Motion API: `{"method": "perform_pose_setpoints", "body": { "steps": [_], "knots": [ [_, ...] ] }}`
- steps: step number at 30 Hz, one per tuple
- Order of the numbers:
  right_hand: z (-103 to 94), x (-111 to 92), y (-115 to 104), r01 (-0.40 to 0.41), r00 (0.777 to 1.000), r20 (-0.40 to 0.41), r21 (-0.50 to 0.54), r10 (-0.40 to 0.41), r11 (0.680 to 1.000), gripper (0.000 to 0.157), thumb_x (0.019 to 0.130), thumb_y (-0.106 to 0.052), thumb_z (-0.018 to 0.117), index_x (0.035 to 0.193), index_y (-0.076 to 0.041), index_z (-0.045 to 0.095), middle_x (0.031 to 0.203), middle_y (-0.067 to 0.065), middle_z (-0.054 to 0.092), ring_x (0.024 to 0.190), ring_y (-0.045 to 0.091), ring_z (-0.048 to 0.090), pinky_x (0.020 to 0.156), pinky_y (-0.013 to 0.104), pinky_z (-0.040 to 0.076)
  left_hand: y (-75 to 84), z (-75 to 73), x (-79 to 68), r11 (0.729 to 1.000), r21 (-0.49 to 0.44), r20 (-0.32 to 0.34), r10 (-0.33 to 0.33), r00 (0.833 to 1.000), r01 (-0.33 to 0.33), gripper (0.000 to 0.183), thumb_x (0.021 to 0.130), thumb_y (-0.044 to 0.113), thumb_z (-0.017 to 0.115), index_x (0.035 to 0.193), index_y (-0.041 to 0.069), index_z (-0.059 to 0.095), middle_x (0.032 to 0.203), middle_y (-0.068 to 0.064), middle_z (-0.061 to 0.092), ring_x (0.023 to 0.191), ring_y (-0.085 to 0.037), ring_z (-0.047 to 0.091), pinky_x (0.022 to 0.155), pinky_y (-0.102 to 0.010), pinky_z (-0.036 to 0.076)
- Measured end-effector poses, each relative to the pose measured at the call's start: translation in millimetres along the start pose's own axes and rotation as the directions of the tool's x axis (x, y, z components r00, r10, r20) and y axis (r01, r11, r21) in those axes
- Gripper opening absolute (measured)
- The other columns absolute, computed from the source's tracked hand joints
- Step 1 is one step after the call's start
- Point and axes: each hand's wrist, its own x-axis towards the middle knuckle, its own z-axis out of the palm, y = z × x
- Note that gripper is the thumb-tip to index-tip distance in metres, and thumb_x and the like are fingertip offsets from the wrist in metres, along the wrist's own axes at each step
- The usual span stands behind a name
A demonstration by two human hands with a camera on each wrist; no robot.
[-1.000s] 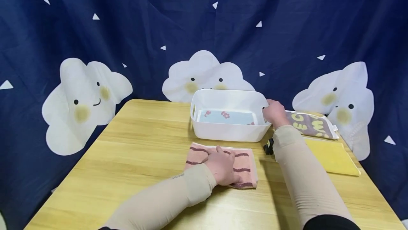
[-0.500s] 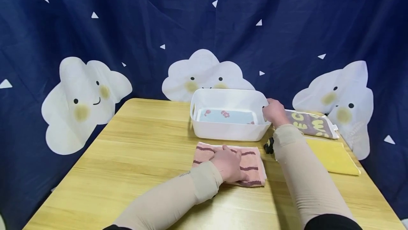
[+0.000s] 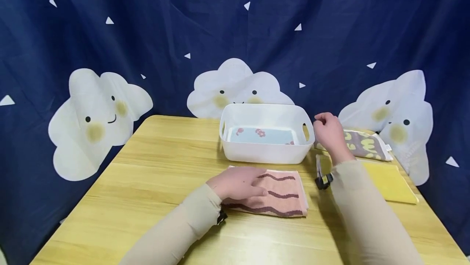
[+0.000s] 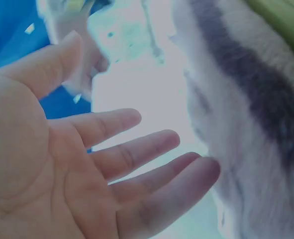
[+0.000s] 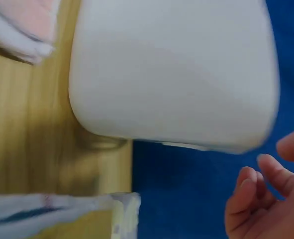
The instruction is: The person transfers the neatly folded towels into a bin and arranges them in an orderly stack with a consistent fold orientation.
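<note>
A folded pink towel (image 3: 282, 199) with dark wavy stripes lies on the table in front of a white plastic basket (image 3: 264, 153). Over the towel's left part is my left hand (image 3: 238, 183), its fingers spread and holding nothing; whether it touches the cloth I cannot tell. My right hand (image 3: 329, 134) hovers just right of the basket's handle hole, apart from it, with loosely bent fingers and nothing held. In the right wrist view the same hand (image 5: 273, 204) shows beside the basket's end wall (image 5: 171, 74). A light blue flowered cloth (image 3: 249, 135) lies flat inside the basket.
Right of the basket lies a grey-brown towel (image 3: 367, 146) with yellow letters, partly behind my right hand. Nearer is a yellow folded cloth (image 3: 389, 181), partly covered by my right forearm. A dark blue curtain (image 3: 165, 24) hangs behind the wooden table (image 3: 158, 167).
My right hand has let go of the basket handle and moved slightly right. The pink towel slid a little right under my left hand, which has since shifted left and loosened.
</note>
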Motion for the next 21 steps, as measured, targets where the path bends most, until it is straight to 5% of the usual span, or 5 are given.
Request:
{"method": "perform_pose_setpoints", "body": {
  "steps": [6,10,17,21],
  "knots": [
    [-16.5,-45.3,3.1,0.122,0.988,0.096,-0.056,-0.117,0.991,0.03,0.104,-0.025,0.045,0.11,-0.002,0.064,0.105,0.016,0.063,0.091,0.031,0.054,0.077,0.042,0.042,-19.2,-16.3,-24.6,0.994,-0.091,-0.153,-0.07,0.986,0.056,0.053,0.098,0.048,0.059,0.138,0.013,0.059,0.127,-0.004,0.065,0.112,-0.019,0.061,0.097,-0.042,0.048],
    [-15.6,-66.8,11.3,0.225,0.945,0.266,-0.102,-0.191,0.969,0.028,0.104,-0.027,0.053,0.108,-0.004,0.069,0.096,0.01,0.067,0.083,0.025,0.057,0.074,0.041,0.045,-32.3,-22.9,-32.0,0.984,-0.122,-0.201,-0.153,0.968,0.131,0.038,0.097,0.047,0.062,0.114,0.013,0.066,0.101,-0.002,0.067,0.091,-0.02,0.062,0.083,-0.042,0.05],
    [0.4,-87.4,29.0,0.268,0.871,0.463,-0.169,-0.164,0.948,0.014,0.097,-0.026,0.067,0.095,-0.014,0.073,0.078,-0.004,0.062,0.071,0.016,0.054,0.067,0.037,0.045,-47.9,-13.9,-30.6,0.959,-0.062,-0.142,-0.284,0.948,0.278,0.041,0.093,0.046,0.067,0.107,0.007,0.068,0.099,-0.005,0.067,0.089,-0.024,0.064,0.081,-0.044,0.051],
    [9.9,-96.6,30.8,0.23,0.815,0.574,-0.194,-0.08,0.954,0.022,0.09,-0.037,0.074,0.087,-0.016,0.069,0.074,-0.003,0.058,0.066,0.016,0.05,0.059,0.035,0.04,-52.8,-6.0,-29.3,0.944,-0.082,-0.089,-0.325,0.941,0.319,0.032,0.083,0.043,0.075,0.092,0.013,0.067,0.085,0.0,0.065,0.074,-0.02,0.059,0.071,-0.041,0.05]
  ]
}}
